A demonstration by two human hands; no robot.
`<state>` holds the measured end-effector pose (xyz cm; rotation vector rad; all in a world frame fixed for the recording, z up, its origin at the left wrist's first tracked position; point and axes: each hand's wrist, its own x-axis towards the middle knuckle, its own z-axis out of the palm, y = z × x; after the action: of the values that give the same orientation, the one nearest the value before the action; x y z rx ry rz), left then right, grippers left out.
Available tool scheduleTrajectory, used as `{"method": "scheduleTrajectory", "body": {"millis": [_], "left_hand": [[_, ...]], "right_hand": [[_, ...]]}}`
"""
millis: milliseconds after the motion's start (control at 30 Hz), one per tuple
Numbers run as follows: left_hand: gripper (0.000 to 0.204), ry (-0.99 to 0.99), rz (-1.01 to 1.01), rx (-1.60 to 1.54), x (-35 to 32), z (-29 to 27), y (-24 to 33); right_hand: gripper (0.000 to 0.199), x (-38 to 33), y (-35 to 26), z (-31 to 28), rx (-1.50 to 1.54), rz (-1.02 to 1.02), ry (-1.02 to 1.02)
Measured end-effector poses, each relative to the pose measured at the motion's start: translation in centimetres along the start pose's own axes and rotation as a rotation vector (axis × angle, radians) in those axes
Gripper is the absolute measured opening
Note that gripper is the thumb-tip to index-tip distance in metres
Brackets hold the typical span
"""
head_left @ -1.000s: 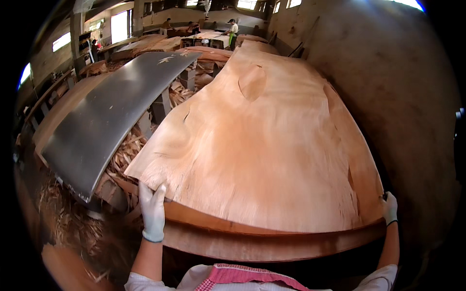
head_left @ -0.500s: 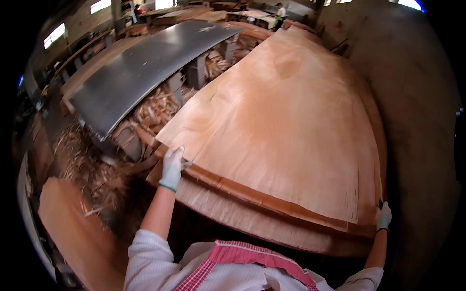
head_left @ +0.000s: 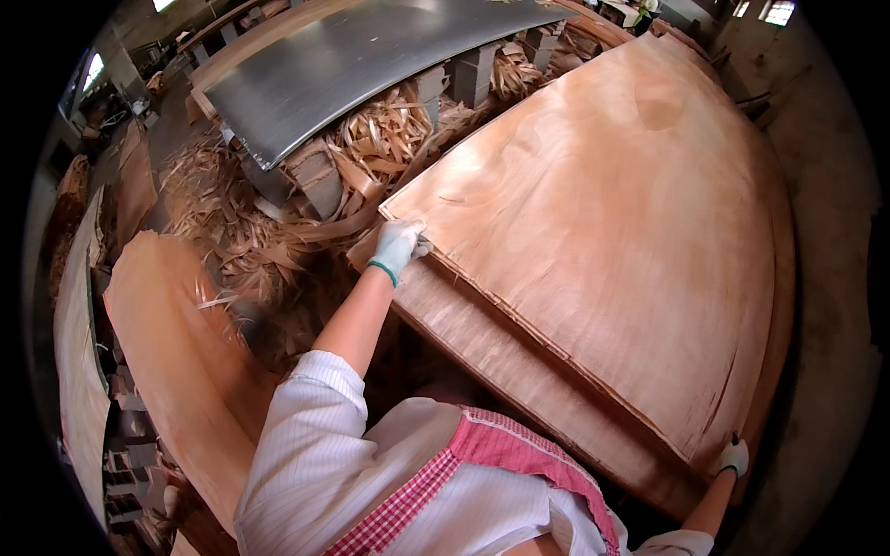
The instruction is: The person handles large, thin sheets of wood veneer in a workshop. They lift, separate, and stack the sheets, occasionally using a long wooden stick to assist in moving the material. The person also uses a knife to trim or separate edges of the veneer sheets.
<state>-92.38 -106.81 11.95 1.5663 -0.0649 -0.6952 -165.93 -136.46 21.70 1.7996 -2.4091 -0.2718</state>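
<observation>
A large tan wood veneer sheet [head_left: 593,222] lies on top of a stack in front of me, its surface slightly wavy. My left hand [head_left: 402,246], in a pale glove with a green cuff, is closed on the sheet's near left corner. At the near right corner is my right hand [head_left: 732,457], also gloved, with its fingers curled by the edge. A small dark tip shows at those fingers; what it belongs to is too small to make out. Below the top sheets, a lower wooden layer [head_left: 519,347] juts out toward me.
A dark, smooth metal-like sheet [head_left: 371,65] rests on grey blocks [head_left: 473,74] at the far left. Veneer scraps [head_left: 380,134] are heaped beneath and beside it. A curved veneer piece [head_left: 176,361] stands at my left. A person [head_left: 646,11] is partly visible far off.
My view has turned, shifting the stack toward the right. A darker strip under the top sheet's near edge no longer shows; the edges line up more closely. Both hands stay at the corners.
</observation>
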Motion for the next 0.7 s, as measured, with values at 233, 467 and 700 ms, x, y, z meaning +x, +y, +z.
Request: {"method": "scheduleTrajectory", "body": {"millis": [233,467,700], "left_hand": [[0.020,-0.071,0.114,0.093,-0.2,0.3,-0.3],[0.024,-0.055,0.149,0.084,0.6,1.0,-1.6],[0.021,-0.031,0.202,0.124,1.9,1.1,-2.9]], "right_hand": [[0.038,-0.3,-0.4,0.5,0.075,0.033,-0.067],[0.030,-0.1,-1.5,0.0,0.092,0.219,-0.149],[0.040,3.1,2.3,3.0,0.133,0.160,-0.211]]}}
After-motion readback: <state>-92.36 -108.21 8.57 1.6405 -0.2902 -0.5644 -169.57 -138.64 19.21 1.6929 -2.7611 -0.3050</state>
